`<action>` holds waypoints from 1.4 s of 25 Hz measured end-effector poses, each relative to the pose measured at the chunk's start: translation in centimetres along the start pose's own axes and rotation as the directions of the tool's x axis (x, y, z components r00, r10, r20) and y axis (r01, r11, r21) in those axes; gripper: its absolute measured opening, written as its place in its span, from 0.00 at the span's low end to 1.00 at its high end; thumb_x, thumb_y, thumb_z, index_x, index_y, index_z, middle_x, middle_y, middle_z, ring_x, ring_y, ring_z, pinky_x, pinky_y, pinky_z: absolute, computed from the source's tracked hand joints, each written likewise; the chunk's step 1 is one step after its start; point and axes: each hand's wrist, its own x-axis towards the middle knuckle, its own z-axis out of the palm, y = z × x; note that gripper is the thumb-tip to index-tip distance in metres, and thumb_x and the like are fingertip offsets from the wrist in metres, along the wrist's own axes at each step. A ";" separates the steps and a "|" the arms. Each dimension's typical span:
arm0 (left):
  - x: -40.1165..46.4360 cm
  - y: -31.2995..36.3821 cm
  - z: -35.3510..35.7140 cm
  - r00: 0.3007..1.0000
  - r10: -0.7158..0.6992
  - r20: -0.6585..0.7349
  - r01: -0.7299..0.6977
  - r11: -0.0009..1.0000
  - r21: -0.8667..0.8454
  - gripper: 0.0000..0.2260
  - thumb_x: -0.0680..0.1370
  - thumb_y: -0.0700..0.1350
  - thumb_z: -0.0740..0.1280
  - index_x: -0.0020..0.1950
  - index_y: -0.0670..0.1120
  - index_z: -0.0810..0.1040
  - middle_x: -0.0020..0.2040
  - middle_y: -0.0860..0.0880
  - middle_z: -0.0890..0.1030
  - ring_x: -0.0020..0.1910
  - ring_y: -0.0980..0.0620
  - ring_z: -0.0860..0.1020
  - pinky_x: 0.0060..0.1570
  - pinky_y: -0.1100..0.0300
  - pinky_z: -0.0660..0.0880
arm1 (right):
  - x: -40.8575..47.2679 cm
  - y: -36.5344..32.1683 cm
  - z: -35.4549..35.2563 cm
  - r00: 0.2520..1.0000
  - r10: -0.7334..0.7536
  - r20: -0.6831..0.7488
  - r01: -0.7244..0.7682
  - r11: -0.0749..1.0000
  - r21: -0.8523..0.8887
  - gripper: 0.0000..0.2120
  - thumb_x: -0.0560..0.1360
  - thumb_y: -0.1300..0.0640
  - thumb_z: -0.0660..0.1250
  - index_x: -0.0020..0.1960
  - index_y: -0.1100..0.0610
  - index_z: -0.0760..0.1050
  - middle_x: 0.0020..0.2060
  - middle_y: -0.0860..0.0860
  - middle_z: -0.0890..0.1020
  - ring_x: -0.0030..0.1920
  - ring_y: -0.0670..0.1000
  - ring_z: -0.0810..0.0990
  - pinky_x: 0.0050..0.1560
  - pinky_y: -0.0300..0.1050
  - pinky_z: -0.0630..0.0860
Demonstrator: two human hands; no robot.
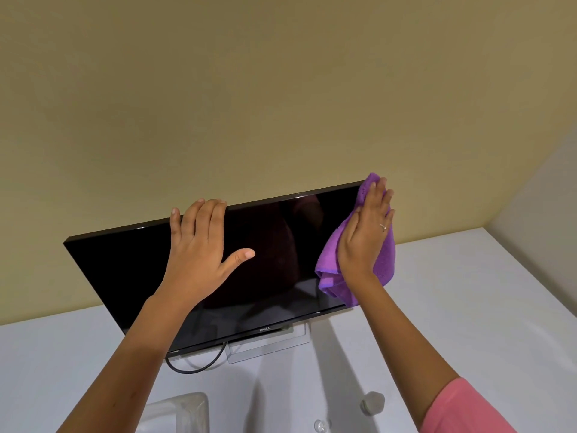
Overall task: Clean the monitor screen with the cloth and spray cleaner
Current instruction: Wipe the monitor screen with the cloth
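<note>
A black monitor stands on a white worktop in the lower middle of the frame, its dark screen tilted so that its top edge runs upward from left to right against a yellowish wall. A brand mark sits on the lower bezel, and a pale stand base shows just beneath it. A black cable loops down from the underside of the monitor onto the worktop at lower centre.

Left of centre, the left hand lies flat over the upper part of the screen, its fingers hooked over the top edge and its thumb spread out to the right across the glass; it braces the monitor with the palm against it.

At the right end of the screen, the right hand presses a purple cloth against the upper right corner, fingers straight and together, a ring on one finger. The cloth bunches out below and to either side of the palm, covering the monitor's right edge. A pink sleeve shows at the lower right.

Along the bottom edge a clear, blurred object lies at lower centre, and a small greyish cap-like item rests further right; what either one is cannot be told.
</note>
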 end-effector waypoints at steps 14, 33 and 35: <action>0.1 0.2 0.3 0.993 -0.044 -0.108 0.037 0.997 -0.066 0.34 0.77 0.66 0.49 0.71 0.42 0.65 0.69 0.42 0.70 0.70 0.40 0.65 0.70 0.38 0.51 | -5.7 -2.2 2.4 0.818 -0.507 0.272 0.555 0.820 -0.140 0.30 0.73 0.59 0.58 0.74 0.56 0.58 0.74 0.51 0.59 0.76 0.52 0.52 0.73 0.60 0.50; 0.2 -0.3 1.1 0.946 -0.188 -0.265 0.171 0.981 -0.085 0.22 0.82 0.55 0.50 0.69 0.43 0.69 0.66 0.42 0.73 0.69 0.41 0.66 0.71 0.37 0.48 | -7.6 -3.6 3.8 0.743 -0.609 0.278 0.645 0.762 -0.056 0.34 0.70 0.68 0.57 0.75 0.57 0.56 0.74 0.52 0.59 0.76 0.53 0.51 0.75 0.60 0.48; 0.2 -0.3 1.1 0.945 -0.184 -0.271 0.164 0.982 -0.094 0.22 0.82 0.54 0.51 0.68 0.43 0.69 0.66 0.42 0.73 0.69 0.41 0.67 0.71 0.37 0.49 | -6.1 -2.7 3.0 0.779 -0.560 0.283 0.607 0.786 -0.117 0.37 0.66 0.68 0.58 0.74 0.59 0.56 0.73 0.54 0.60 0.75 0.55 0.54 0.73 0.62 0.51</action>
